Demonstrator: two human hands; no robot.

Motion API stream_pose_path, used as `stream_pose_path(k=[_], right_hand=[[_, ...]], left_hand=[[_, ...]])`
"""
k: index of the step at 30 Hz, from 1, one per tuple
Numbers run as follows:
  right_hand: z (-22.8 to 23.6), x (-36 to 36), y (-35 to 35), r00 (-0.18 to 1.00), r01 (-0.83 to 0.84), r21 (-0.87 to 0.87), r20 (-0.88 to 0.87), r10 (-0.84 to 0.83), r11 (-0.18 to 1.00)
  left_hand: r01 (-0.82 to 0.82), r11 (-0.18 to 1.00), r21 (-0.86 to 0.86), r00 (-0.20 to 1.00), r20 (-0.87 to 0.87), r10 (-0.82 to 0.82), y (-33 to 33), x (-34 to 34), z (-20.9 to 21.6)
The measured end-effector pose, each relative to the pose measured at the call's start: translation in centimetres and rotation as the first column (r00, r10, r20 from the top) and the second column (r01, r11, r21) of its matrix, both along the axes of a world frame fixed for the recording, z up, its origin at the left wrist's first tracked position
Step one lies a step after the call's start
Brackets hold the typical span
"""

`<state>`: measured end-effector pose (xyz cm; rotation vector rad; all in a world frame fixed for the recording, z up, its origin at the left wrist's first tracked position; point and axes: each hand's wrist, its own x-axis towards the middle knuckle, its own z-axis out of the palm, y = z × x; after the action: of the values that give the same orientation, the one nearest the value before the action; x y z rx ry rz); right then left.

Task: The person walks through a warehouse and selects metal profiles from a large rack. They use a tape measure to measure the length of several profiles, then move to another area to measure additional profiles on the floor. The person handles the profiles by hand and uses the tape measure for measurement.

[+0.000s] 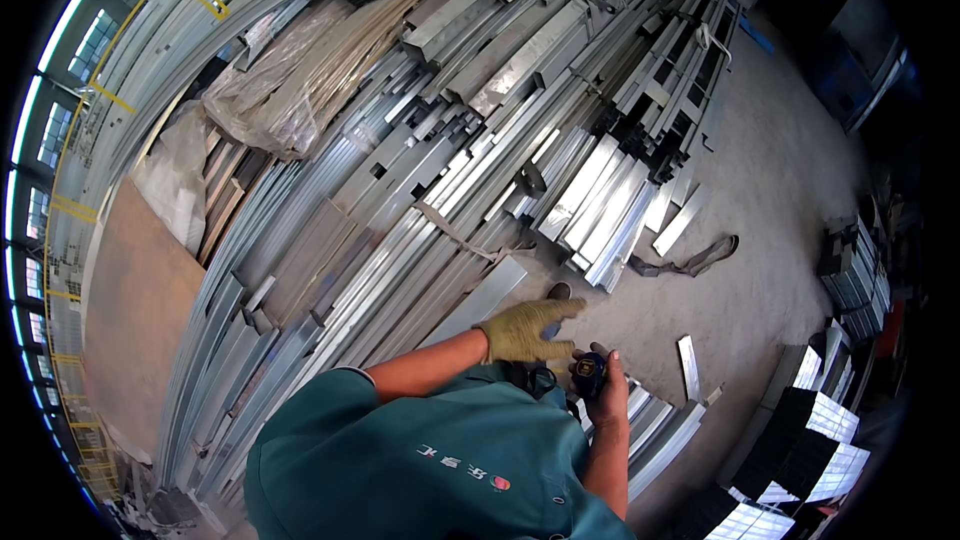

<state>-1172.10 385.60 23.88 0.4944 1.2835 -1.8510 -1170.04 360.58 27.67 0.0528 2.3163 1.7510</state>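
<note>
My left hand point(527, 328), in a yellow-green work glove, reaches out in front of my chest with its fingers spread toward my right hand. My right hand point(606, 392) is bare and grips a small dark tape measure point(589, 372) close to my body. The gloved fingertips sit right beside the tape measure; I cannot tell whether they touch it. Just beyond both hands lie the cut ends of long silver metal profiles point(596, 212) on the concrete floor. A dark shoe tip point(559, 291) shows past the glove.
A large stack of long grey metal channels point(400, 170) fills the left and centre. A plastic-wrapped bundle point(270, 90) lies on top. A dark strap point(690, 262) and a short metal offcut point(689, 366) lie on the floor. More profile stacks point(855, 275) stand at the right.
</note>
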Motion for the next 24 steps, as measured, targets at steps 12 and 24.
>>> stream_pose_path(k=[12,24], right_hand=[[6.7,-18.1,-1.3,0.984,0.095,-0.074,0.158,-0.082,0.993],[7.5,-30.4,-5.2,0.775,-0.458,0.201,-0.387,0.5,0.866]], left_hand=[[-0.057,0.973,-0.222,0.991,-0.131,0.028,6.6,-18.4,2.3],[-0.263,0.965,-0.016,0.934,-0.253,0.25,4.9,-24.7,3.5]])
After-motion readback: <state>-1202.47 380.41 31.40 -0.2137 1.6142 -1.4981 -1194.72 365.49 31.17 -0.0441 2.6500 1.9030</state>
